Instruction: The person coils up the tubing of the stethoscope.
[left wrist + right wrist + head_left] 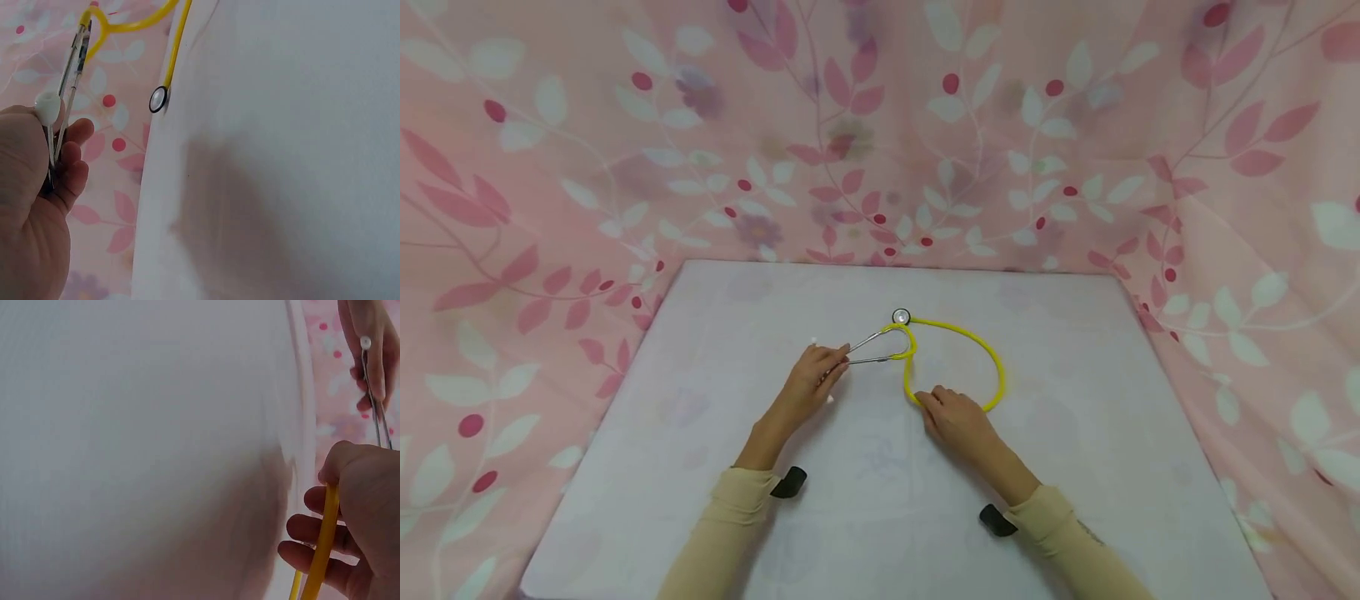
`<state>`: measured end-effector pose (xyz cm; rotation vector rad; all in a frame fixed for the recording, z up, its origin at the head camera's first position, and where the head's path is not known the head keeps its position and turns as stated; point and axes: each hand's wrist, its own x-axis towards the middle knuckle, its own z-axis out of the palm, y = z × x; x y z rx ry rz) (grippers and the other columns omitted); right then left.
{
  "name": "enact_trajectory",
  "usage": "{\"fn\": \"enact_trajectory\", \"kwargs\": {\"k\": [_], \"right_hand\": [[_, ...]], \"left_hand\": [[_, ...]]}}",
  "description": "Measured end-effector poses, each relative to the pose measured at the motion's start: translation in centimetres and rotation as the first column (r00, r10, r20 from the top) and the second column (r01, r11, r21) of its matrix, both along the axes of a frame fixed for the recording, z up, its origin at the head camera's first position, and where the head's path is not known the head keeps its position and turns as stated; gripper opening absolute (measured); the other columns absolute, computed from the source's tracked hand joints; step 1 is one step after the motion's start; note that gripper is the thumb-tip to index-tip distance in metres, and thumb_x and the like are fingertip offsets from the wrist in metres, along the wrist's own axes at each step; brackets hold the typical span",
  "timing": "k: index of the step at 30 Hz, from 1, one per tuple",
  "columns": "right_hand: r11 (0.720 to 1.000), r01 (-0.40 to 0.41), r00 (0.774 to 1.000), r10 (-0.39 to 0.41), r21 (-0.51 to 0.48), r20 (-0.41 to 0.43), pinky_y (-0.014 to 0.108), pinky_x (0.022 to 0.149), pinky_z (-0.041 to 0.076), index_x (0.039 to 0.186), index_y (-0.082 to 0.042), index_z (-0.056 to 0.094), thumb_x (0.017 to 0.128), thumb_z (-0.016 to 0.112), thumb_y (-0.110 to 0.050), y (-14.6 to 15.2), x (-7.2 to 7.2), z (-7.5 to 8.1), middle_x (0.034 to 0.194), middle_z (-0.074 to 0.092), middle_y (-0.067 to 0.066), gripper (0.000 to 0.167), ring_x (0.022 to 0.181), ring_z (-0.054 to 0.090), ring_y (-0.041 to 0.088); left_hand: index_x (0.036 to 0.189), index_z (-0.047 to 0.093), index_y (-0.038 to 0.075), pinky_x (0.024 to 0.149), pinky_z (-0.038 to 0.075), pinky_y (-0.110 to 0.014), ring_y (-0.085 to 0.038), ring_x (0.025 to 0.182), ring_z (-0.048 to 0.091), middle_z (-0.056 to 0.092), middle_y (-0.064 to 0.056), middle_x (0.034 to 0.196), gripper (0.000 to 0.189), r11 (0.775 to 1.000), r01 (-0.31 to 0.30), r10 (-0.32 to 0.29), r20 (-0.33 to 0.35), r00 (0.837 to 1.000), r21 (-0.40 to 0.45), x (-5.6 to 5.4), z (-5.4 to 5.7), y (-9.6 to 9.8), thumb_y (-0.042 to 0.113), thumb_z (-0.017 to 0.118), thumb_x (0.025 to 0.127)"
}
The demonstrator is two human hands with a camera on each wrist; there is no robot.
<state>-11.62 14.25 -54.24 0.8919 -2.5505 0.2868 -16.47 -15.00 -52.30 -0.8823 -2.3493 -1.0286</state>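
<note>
Stethoscope (914, 347), one: we are seeing it stretching between the left hand (811, 382) and the right hand (957, 421). Ear tubes (868, 361), silver metal: the left hand is grasping them between thumb and fingers. Eartips (831, 400), white, two: one is showing on the far side of the left hand, the other on its near side. Tubing (1002, 379), yellow: the right hand is pinching it, its loop curving out beyond that hand. Chestpiece (901, 317), dark-rimmed: we are finding it lying beyond both hands. Table (872, 533), white-topped: spreading beneath them. Curtain (880, 125), pink, leaf-patterned: hanging farther beyond the hands.
</note>
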Motion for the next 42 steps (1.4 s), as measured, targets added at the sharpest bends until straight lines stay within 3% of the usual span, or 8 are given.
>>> {"fn": "enact_trajectory", "kwargs": {"k": [8,12,17,20,25,31,37,42], "right_hand": [[0.986,-0.066,0.998,0.066,0.155,0.002,0.025,0.038,0.034,0.101,-0.015,0.059,0.094,0.065,-0.024,-4.1,0.8,2.3,0.082,0.052,-0.002,0.012,0.058,0.053,0.012],[0.970,-0.119,0.993,0.119,0.212,0.012,0.026,0.042,0.040,0.101,-0.015,0.060,0.095,0.065,-0.026,-4.7,0.0,4.4,0.087,0.055,-0.002,0.012,0.065,0.056,0.012],[0.965,-0.208,0.972,0.186,0.159,0.146,0.023,0.053,0.048,0.104,-0.016,0.064,0.094,0.067,-0.025,-4.4,-1.8,7.2,0.090,0.058,-0.004,0.014,0.073,0.057,0.009],[0.961,-0.274,0.925,0.256,0.027,0.282,0.022,0.066,0.052,0.107,-0.016,0.065,0.093,0.068,-0.023,-4.2,-3.0,8.6,0.096,0.063,-0.005,0.016,0.082,0.059,0.009],[0.921,-0.285,0.788,0.382,-0.264,0.483,0.022,0.077,0.053,0.104,-0.013,0.066,0.088,0.074,-0.019,-3.8,-4.7,9.8,0.096,0.070,-0.004,0.018,0.087,0.065,0.008],[0.919,-0.176,0.754,0.356,-0.353,0.553,0.019,0.062,0.048,0.084,-0.012,0.056,0.075,0.085,-0.031,-3.2,-6.3,9.9,0.071,0.060,-0.008,0.036,0.065,0.055,0.004],[0.885,-0.170,0.609,0.440,-0.433,0.660,0.024,0.077,0.057,0.095,-0.014,0.070,0.083,0.079,-0.019,-2.1,-7.4,9.9,0.090,0.072,-0.004,0.016,0.084,0.069,0.007],[0.898,-0.133,0.625,0.404,-0.419,0.668,0.026,0.074,0.057,0.093,-0.017,0.075,0.083,0.079,-0.025,-1.2,-8.3,9.5,0.090,0.075,-0.005,0.013,0.082,0.071,0.008]], "left_hand": [[0.121,0.068,-0.002,0.077,0.046,-0.035,-0.024,0.086,0.055,0.067,-0.011,0.096,0.034,0.995,0.056,-0.059,-0.038,0.998,-0.081,0.1,-0.4,2.0,0.000,0.070,0.087],[0.120,0.068,-0.003,0.077,0.049,-0.035,-0.024,0.088,0.055,0.067,-0.011,0.098,0.033,0.989,0.092,-0.093,-0.005,0.996,-0.117,0.4,-0.4,2.4,0.001,0.070,0.088],[0.120,0.068,-0.001,0.083,0.049,-0.033,-0.020,0.092,0.056,0.067,-0.007,0.102,0.031,0.967,0.190,-0.185,0.046,0.982,-0.168,0.8,-0.1,2.6,0.001,0.068,0.089],[0.116,0.071,0.000,0.082,0.050,-0.030,-0.019,0.095,0.056,0.067,-0.006,0.103,0.026,0.954,0.246,-0.241,0.048,0.969,-0.170,0.9,0.2,2.7,0.001,0.066,0.091],[0.111,0.073,0.001,0.081,0.053,-0.027,-0.019,0.097,0.060,0.071,-0.006,0.104,0.024,0.953,0.281,-0.277,0.050,0.960,-0.112,1.2,1.0,2.8,-0.002,0.069,0.088],[0.122,0.068,0.001,0.080,0.053,-0.026,-0.014,0.092,0.062,0.075,-0.003,0.103,0.034,0.946,0.316,-0.309,0.100,0.946,-0.073,1.6,1.5,3.0,-0.001,0.069,0.088],[0.123,0.068,0.003,0.075,0.052,-0.021,-0.010,0.088,0.060,0.076,-0.003,0.098,0.039,0.950,0.305,-0.296,0.122,0.947,-0.062,2.2,1.9,3.1,-0.004,0.071,0.085],[0.125,0.067,0.004,0.073,0.052,-0.020,-0.010,0.087,0.060,0.075,-0.002,0.105,0.041,0.956,0.288,-0.283,0.087,0.955,-0.052,2.3,2.4,3.0,-0.001,0.073,0.085]]}}
